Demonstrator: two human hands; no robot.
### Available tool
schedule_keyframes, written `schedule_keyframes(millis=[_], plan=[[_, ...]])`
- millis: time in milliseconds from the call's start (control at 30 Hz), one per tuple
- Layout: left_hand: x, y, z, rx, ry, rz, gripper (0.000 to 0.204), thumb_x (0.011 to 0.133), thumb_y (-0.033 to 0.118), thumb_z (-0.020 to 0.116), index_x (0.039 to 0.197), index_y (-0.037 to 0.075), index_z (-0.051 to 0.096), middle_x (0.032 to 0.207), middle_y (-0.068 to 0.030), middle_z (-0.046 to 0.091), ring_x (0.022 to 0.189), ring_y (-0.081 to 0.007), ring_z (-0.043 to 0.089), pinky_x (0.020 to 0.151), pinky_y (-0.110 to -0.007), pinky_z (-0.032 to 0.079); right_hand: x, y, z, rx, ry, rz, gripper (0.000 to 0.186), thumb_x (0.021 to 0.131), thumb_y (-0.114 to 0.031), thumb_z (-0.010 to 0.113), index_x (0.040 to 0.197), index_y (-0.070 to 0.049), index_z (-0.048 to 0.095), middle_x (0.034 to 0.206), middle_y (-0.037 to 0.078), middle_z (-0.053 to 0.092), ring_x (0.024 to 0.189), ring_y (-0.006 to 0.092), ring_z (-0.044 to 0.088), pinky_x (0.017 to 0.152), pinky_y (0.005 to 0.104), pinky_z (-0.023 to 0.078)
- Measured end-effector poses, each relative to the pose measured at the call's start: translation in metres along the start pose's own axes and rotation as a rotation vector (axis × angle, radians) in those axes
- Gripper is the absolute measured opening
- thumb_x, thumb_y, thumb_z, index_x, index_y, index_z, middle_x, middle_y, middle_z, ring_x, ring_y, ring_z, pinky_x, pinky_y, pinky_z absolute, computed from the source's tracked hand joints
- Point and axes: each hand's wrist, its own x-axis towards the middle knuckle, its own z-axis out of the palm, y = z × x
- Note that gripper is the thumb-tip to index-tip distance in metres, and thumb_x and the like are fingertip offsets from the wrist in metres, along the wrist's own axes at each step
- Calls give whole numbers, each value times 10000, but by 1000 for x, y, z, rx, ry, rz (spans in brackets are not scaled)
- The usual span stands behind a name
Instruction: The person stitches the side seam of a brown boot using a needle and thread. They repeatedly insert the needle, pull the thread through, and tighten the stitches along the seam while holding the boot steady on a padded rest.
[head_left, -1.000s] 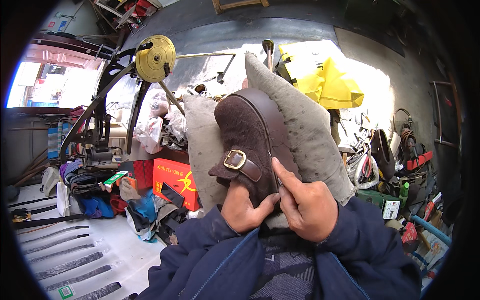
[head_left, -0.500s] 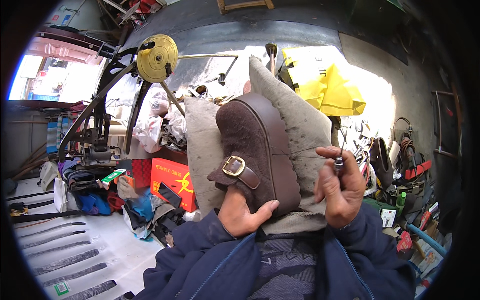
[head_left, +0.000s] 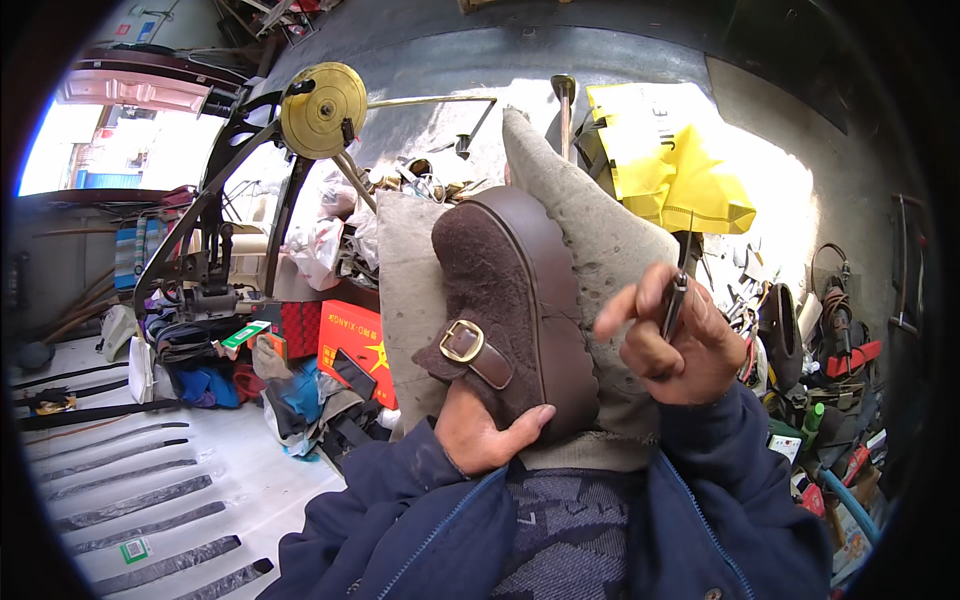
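A fuzzy dark-brown shoe (head_left: 487, 265) with a smooth brown sole edge lies tilted on its side across my lap, toe pointing away. Its strap carries a gold-coloured buckle (head_left: 463, 341). My left hand (head_left: 485, 430) grips the heel end, thumb along the sole edge and the other fingers hidden inside. To the right of the shoe and apart from it, my right hand (head_left: 690, 345) is raised, closed on an awl (head_left: 676, 302) with a dark handle and a thin metal needle pointing up. Under the shoe spreads a stained grey cloth (head_left: 612, 265) over my knees.
At the left stands a black hand-cranked sewing machine (head_left: 215, 230) with a brass wheel (head_left: 323, 110). A red box (head_left: 355, 345) and black strips (head_left: 135, 515) lie below it. Ahead right is a yellow bag (head_left: 680, 165); tools and a dark shoe (head_left: 781, 335) crowd the right.
My right hand has risen and turned, and the awl now stands more upright between its fingers. The view has shifted slightly; my left hand keeps its hold on the shoe.
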Motion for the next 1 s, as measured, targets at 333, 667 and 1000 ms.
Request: schedule_keyframes(millis=[333, 667, 1000], plan=[[2, 6, 8, 343, 33, 9, 689, 859, 100, 788, 1445, -54, 461, 1367, -181, 599, 1277, -315, 579, 1119, -416, 439, -44, 25, -17, -804, 229, -19, 531, 1107, -448, 520, 738, -75, 446, 627, -19, 387, 558, 82, 304, 523, 268, 238], [1, 1, 6, 372, -2, -58, 750, 874, 117, 791, 1506, -48, 421, 1411, -172, 581, 1312, -305, 568, 1140, -418, 432, -45, 36, -30, -375, 377, -148, 551, 1112, -389, 548, 667, -88, 426, 710, -10, 387, 581, 90, 315, 525, 266, 247], [-11, 25, -20, 309, 51, -9, 485, 880, 188, 822, 1262, -46, 637, 1180, -213, 694, 1108, -371, 670, 994, -431, 513, 14, 16, 1, -1483, 201, -250, 425, 809, -279, 910, 895, -46, 565, 897, 86, 591, 722, 195, 630, 612, 301, 489]])
